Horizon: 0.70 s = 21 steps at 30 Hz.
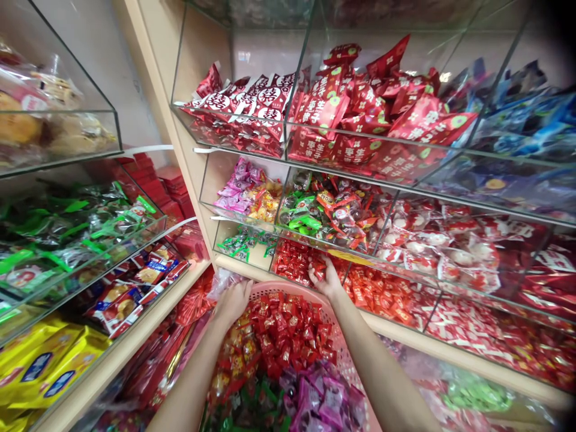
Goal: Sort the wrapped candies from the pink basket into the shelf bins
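A pink plastic basket (330, 318) stands below me, tilted toward the shelves. It holds red wrapped candies (288, 330), purple wrapped candies (319, 396), yellow-orange wrapped candies (238, 348) and dark green wrapped candies (258, 399). My left hand (231, 303) is closed over the basket's far left rim, beside a crumpled clear plastic bag (224, 282). Past the far rim, my right hand (329, 281) reaches to a low bin of small red candies (292, 259). Its fingers curl upward around some red candies, partly hidden by the hand.
Clear-walled bins rise in tiers ahead, with red packets (360, 114) above and white-and-red candies (441, 234) below. A wooden shelf edge (450, 348) runs along the right. On the left are bins of green-wrapped snacks (76, 222) and yellow packs (45, 366).
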### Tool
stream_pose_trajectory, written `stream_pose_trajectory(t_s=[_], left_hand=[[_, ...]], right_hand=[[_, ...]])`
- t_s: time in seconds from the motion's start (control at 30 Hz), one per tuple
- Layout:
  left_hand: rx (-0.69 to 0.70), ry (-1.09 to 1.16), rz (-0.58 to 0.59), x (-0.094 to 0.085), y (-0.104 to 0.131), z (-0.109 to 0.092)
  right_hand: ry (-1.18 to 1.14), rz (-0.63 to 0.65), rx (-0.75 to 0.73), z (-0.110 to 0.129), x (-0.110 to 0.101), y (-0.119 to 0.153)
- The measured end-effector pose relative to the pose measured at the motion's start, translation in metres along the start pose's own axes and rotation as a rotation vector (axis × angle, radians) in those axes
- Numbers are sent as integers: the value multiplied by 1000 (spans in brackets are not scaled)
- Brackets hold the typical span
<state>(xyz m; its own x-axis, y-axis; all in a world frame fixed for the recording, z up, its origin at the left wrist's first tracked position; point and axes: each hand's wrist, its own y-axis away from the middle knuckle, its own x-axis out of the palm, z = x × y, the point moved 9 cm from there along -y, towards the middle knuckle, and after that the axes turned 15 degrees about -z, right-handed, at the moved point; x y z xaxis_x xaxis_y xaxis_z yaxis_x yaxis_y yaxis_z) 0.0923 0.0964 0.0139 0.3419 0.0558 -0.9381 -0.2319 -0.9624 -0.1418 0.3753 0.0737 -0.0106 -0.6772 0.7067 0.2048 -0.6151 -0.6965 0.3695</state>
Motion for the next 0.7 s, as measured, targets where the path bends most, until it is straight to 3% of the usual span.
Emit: stream_pose_trajectory(t_s=[0.2,0.4,0.5,0.6,0.7], left_hand=[[11,19,-13,0,0,0],[10,28,-8,-2,1,-2],[-17,18,-3,-3,1,-1],[-14,18,-1,-4,2,-4],[-30,20,6,-5,2,-3]], right_hand=[[-367,187,340,-1,23,38],[-391,322,478,-15,40,103],[-292,314,442,-34,29,131],[-187,256,377,-51,5,147],[-64,168,241,-51,-24,150]])
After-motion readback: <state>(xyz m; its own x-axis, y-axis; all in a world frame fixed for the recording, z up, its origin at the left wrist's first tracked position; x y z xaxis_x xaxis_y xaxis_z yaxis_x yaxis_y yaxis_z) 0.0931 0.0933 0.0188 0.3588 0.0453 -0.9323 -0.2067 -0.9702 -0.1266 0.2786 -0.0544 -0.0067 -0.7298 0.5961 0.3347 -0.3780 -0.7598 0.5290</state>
